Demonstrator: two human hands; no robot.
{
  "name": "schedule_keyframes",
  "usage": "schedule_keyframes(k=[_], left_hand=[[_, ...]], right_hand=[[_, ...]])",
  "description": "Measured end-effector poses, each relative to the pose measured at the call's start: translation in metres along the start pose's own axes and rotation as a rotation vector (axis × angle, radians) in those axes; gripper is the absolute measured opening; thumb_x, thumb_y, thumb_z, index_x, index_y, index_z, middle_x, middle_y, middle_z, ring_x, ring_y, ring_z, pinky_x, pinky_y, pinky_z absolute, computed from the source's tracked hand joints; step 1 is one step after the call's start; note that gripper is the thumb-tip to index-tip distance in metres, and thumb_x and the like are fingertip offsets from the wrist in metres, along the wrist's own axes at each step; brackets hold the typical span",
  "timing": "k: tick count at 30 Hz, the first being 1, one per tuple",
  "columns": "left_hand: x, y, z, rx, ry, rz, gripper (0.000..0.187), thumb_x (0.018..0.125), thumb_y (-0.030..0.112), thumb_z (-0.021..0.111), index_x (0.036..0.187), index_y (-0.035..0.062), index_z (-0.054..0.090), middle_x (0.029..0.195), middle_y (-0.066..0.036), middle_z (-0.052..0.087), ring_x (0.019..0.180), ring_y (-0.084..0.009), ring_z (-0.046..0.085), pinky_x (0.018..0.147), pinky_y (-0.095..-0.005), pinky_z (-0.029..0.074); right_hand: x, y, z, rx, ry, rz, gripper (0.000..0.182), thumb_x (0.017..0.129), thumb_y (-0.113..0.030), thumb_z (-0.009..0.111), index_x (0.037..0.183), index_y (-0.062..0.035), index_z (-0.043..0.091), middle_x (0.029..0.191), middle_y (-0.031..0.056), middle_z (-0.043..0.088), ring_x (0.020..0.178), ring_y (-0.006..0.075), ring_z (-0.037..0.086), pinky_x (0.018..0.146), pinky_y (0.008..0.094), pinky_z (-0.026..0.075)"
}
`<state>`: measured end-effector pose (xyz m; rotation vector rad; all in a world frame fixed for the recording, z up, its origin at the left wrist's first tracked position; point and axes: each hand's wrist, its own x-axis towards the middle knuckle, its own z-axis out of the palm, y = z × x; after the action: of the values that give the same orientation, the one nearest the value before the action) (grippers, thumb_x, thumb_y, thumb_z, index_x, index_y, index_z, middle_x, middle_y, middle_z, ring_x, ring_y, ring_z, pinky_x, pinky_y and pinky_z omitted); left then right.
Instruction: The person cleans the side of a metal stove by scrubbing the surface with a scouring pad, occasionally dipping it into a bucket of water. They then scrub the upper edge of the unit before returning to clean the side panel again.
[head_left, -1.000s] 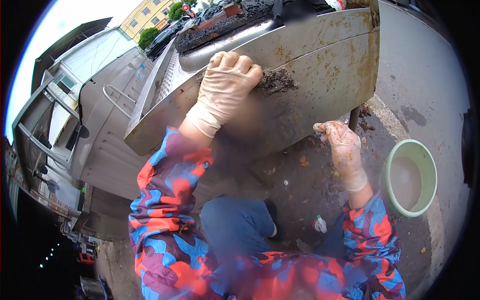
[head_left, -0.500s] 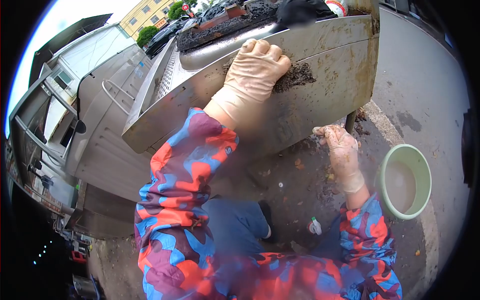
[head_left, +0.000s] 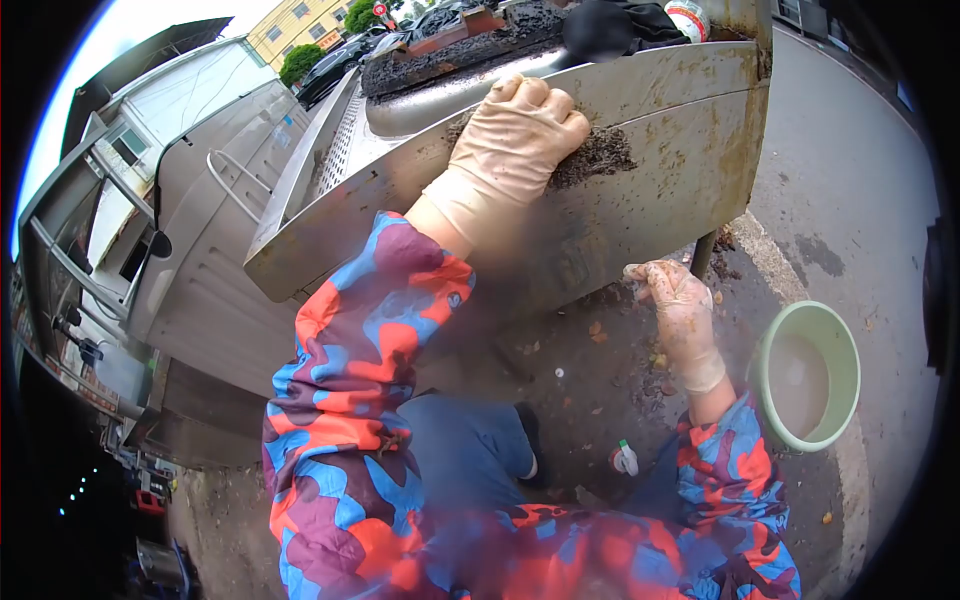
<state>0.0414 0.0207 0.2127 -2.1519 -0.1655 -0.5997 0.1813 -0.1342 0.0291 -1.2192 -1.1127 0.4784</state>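
Observation:
My left hand (head_left: 518, 140), in a pale, thin glove, is closed in a fist against the stained metal side panel (head_left: 690, 140) of a large stainless-steel unit; I cannot tell what is inside the fingers. A dark brown, crumbly patch of grime (head_left: 602, 155) lies on the panel right beside the knuckles, with a little more at the hand's other side. My right hand (head_left: 680, 315), gloved too and smeared with dirt, hangs below the panel near a metal leg (head_left: 703, 253). Its fingers are curled together, and nothing shows between them.
A light green basin (head_left: 853, 375) of cloudy water stands on the ground at the right. Near my legs lies a small bottle with a green top (head_left: 625, 458). On top of the unit are a black-crusted part (head_left: 460, 55), a black cloth (head_left: 600, 30) and a can (head_left: 688, 18).
The view has shifted slightly, so the unit sits a little lower and further right. My left hand has slid a little up the panel; my right hand looks the same.

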Motion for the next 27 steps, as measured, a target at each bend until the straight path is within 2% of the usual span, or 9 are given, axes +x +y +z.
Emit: schedule_keyframes(k=[3, 7, 9, 13, 18, 21, 24, 25, 27], left_hand=[[0.001, 0.007, 0.003, -0.019, -0.037, -0.009, 0.018, 0.075, 0.012, 0.056, 0.092, 0.0138, 0.062, 0.094, -0.002, 0.058, 0.097, -0.0235, 0.055, 0.092, -0.0374, 0.043], [-0.054, -0.005, -0.025, 0.027, -0.127, -0.079, 0.026, 0.070, 0.014, 0.060, 0.096, 0.0154, 0.065, 0.091, -0.001, 0.057, 0.094, -0.0247, 0.053, 0.091, -0.0418, 0.041], [-0.075, -0.017, -0.033, 0.072, -0.071, -0.074, 0.026, 0.071, 0.014, 0.060, 0.096, 0.0158, 0.065, 0.090, -0.002, 0.057, 0.094, -0.0250, 0.053, 0.091, -0.0414, 0.041], [-0.046, -0.013, -0.022, 0.050, -0.117, -0.030, 0.023, 0.072, 0.015, 0.059, 0.095, 0.0154, 0.064, 0.090, -0.003, 0.056, 0.096, -0.0240, 0.053, 0.090, -0.0403, 0.041], [0.007, 0.014, 0.009, -0.030, -0.008, -0.015, 0.017, 0.074, 0.013, 0.056, 0.090, 0.0144, 0.060, 0.092, -0.003, 0.057, 0.098, -0.0240, 0.053, 0.093, -0.0378, 0.040], [-0.016, 0.009, -0.006, -0.026, -0.079, -0.047, 0.018, 0.073, 0.012, 0.057, 0.090, 0.0143, 0.061, 0.092, -0.003, 0.057, 0.097, -0.0239, 0.054, 0.092, -0.0385, 0.041], [-0.062, -0.012, -0.033, 0.066, -0.130, -0.096, 0.027, 0.069, 0.013, 0.060, 0.095, 0.0144, 0.066, 0.088, -0.003, 0.057, 0.094, -0.0261, 0.054, 0.090, -0.0416, 0.040], [-0.074, -0.019, -0.037, 0.060, -0.085, -0.111, 0.028, 0.069, 0.013, 0.060, 0.095, 0.0141, 0.066, 0.088, -0.003, 0.057, 0.094, -0.0262, 0.054, 0.089, -0.0427, 0.040], [-0.076, -0.019, -0.040, 0.163, -0.058, -0.101, 0.017, 0.074, 0.019, 0.056, 0.089, 0.0152, 0.062, 0.088, -0.002, 0.056, 0.094, -0.0237, 0.053, 0.091, -0.0411, 0.042]], right_hand=[[-0.001, -0.004, -0.004, -0.010, 0.037, -0.019, 0.020, 0.095, -0.012, 0.055, 0.095, -0.0010, 0.072, 0.090, 0.0067, 0.069, 0.070, 0.0115, 0.060, 0.067, 0.0252, 0.049], [-0.002, -0.005, -0.009, -0.001, 0.037, -0.013, 0.019, 0.095, -0.011, 0.055, 0.095, -0.0008, 0.071, 0.089, 0.0067, 0.069, 0.070, 0.0115, 0.059, 0.067, 0.0254, 0.049], [-0.004, -0.002, -0.012, 0.019, 0.028, -0.006, 0.019, 0.095, -0.011, 0.055, 0.096, -0.0007, 0.071, 0.089, 0.0066, 0.069, 0.070, 0.0114, 0.059, 0.067, 0.0255, 0.049], [-0.003, -0.004, -0.013, 0.033, 0.013, 0.006, 0.018, 0.094, -0.011, 0.056, 0.097, -0.0007, 0.071, 0.089, 0.0069, 0.069, 0.071, 0.0117, 0.060, 0.068, 0.0257, 0.050], [-0.003, -0.006, -0.014, 0.006, 0.039, 0.015, 0.019, 0.094, -0.011, 0.056, 0.097, -0.0005, 0.071, 0.090, 0.0075, 0.069, 0.072, 0.0118, 0.061, 0.069, 0.0258, 0.050], [-0.004, -0.008, -0.013, 0.030, 0.045, 0.016, 0.019, 0.095, -0.012, 0.056, 0.097, -0.0008, 0.071, 0.090, 0.0070, 0.069, 0.071, 0.0116, 0.061, 0.069, 0.0257, 0.050], [-0.006, -0.005, -0.015, 0.022, 0.026, 0.022, 0.019, 0.094, -0.012, 0.055, 0.096, -0.0011, 0.071, 0.090, 0.0067, 0.069, 0.071, 0.0116, 0.061, 0.068, 0.0255, 0.050], [-0.006, 0.000, -0.015, 0.035, 0.016, 0.005, 0.019, 0.094, -0.011, 0.055, 0.096, -0.0011, 0.071, 0.090, 0.0067, 0.069, 0.070, 0.0118, 0.061, 0.068, 0.0257, 0.050], [-0.004, 0.003, -0.017, 0.047, 0.009, -0.013, 0.019, 0.094, -0.011, 0.055, 0.096, -0.0011, 0.071, 0.090, 0.0067, 0.069, 0.070, 0.0120, 0.060, 0.067, 0.0259, 0.050]])
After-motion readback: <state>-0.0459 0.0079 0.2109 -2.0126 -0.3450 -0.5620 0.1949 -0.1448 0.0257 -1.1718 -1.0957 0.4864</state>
